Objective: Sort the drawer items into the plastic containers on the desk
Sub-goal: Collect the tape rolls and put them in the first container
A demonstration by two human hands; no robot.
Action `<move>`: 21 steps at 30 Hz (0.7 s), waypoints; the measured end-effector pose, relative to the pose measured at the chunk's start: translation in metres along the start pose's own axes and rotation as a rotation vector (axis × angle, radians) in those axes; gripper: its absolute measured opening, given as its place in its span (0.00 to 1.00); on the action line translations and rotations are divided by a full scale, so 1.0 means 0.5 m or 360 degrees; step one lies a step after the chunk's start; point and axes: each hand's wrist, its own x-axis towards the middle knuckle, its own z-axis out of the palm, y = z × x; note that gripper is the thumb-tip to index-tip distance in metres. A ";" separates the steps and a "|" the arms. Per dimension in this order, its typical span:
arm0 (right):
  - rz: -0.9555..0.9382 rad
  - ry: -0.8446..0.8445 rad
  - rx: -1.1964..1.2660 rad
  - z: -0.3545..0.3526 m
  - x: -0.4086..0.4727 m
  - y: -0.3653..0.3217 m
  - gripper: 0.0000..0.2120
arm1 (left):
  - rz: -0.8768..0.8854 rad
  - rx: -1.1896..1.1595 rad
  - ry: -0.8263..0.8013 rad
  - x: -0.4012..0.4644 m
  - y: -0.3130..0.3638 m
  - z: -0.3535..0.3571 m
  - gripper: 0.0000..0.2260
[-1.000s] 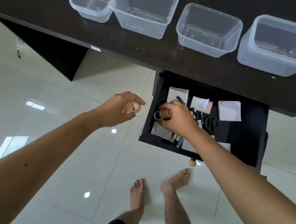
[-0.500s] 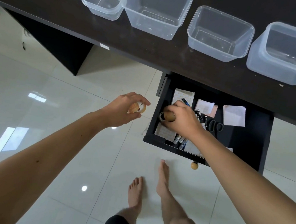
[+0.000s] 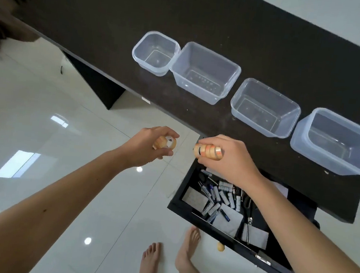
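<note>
left hand [image 3: 149, 146] gripping tape [image 3: 165, 143], right hand [image 3: 227, 158] tape rolls [image 3: 208, 151]

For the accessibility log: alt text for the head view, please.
Each hand holds tape rolls, left hand a few, right hand a stack, above an open drawer of batteries; four empty plastic containers line the desk.

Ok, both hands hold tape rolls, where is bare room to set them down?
All four containers are empty, say the small square one. Bare desk runs behind the row, and a strip in front. Crowded: the drawer, littered with batteries, papers, scissors.
</note>
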 end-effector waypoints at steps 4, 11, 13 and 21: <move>-0.0135 -0.0008 0.0012 -0.070 0.083 -0.076 0.21 | -0.0008 -0.0102 0.0163 0.022 0.047 -0.085 0.18; -0.0250 -0.0012 -0.0034 -0.138 0.253 -0.187 0.22 | 0.0049 0.0098 0.0402 0.094 0.075 -0.219 0.19; -0.0280 -0.0005 -0.0091 -0.139 0.307 -0.213 0.21 | 0.0081 0.0133 0.0448 0.127 0.067 -0.253 0.19; -0.0339 0.0033 -0.0220 -0.098 0.512 -0.284 0.20 | 0.0164 0.0250 0.0641 0.250 0.004 -0.361 0.20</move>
